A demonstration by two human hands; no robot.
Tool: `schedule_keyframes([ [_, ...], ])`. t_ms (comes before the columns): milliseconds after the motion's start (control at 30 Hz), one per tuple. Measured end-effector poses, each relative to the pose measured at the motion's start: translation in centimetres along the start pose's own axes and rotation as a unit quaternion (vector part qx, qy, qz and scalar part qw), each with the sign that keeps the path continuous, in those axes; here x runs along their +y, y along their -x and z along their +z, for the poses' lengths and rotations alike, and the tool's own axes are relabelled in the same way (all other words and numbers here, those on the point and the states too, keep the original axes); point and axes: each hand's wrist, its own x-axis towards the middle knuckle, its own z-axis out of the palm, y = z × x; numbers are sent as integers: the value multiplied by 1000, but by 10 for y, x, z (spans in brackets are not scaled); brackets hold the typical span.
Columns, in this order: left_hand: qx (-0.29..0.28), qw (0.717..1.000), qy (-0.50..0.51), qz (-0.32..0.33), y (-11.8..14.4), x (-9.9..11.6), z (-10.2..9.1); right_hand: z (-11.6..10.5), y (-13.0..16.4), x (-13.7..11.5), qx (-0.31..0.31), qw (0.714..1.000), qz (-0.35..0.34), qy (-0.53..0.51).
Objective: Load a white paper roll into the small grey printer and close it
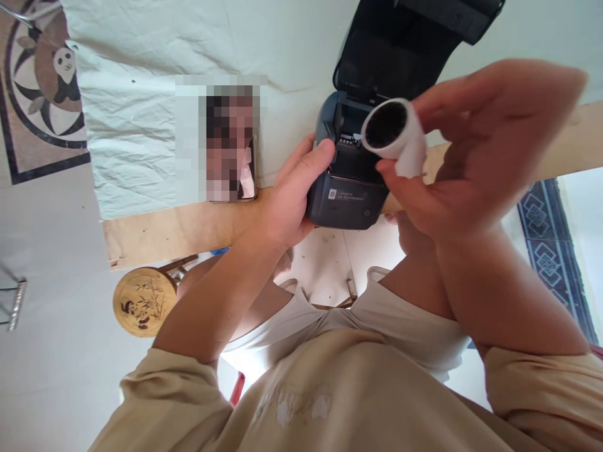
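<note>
A dark grey label printer (348, 204) rests at the table's near edge, its black lid (396, 50) swung up and away from me. My left hand (296, 188) grips the printer's left side, thumb on the rim of the open compartment. Between the thumb and fingers of my right hand (475, 150) is a white paper roll (414, 147) with a dark hollow core, tilted so that one end faces up. It is held above the right part of the compartment and hides some of it. A printed label (349, 139) shows inside.
A phone (254, 166), mostly blurred out, lies left of the printer on the pale cloth (132, 125). The table's bare wooden edge (188, 229) runs along the near side. A round wooden stool (144, 301) with a panda picture stands on the floor at left.
</note>
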Motion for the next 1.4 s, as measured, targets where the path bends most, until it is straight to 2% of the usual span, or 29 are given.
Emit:
schedule_keyframes([
  [100,0,1000,-8,4,0,1,2,5,-6,1,42,985,-105,129],
  [200,-13,1000,-28,3,1,3,2,4,-8,0,28,963,-133,233],
  [300,-13,999,-36,9,2,2,1,4,-7,-1,23,963,-138,229],
  [433,-2,999,-29,33,3,1,2,6,-3,-3,44,957,-192,213],
  [633,-9,999,-8,49,5,5,4,13,7,-6,4,945,-255,206],
  [800,-33,997,-40,56,5,5,0,12,9,-8,-11,949,-251,193],
  [933,-29,996,-48,76,5,2,2,13,8,-7,36,950,-208,229],
  [1000,-22,996,-46,78,5,1,3,14,9,-5,37,953,-181,241],
  [1067,-25,995,-48,78,6,1,3,14,8,-2,29,957,-182,226],
  [1133,-33,995,-53,73,6,2,2,11,8,0,52,962,-181,197],
  [1200,-38,995,-60,66,6,3,1,6,7,3,92,979,-121,134],
  [1267,-38,995,-68,58,6,3,0,1,5,4,101,993,-22,49],
  [1300,-40,995,-71,56,6,4,0,-2,4,4,96,995,6,16],
  [1400,-44,995,-69,53,6,5,1,-8,2,2,98,995,10,-15],
])
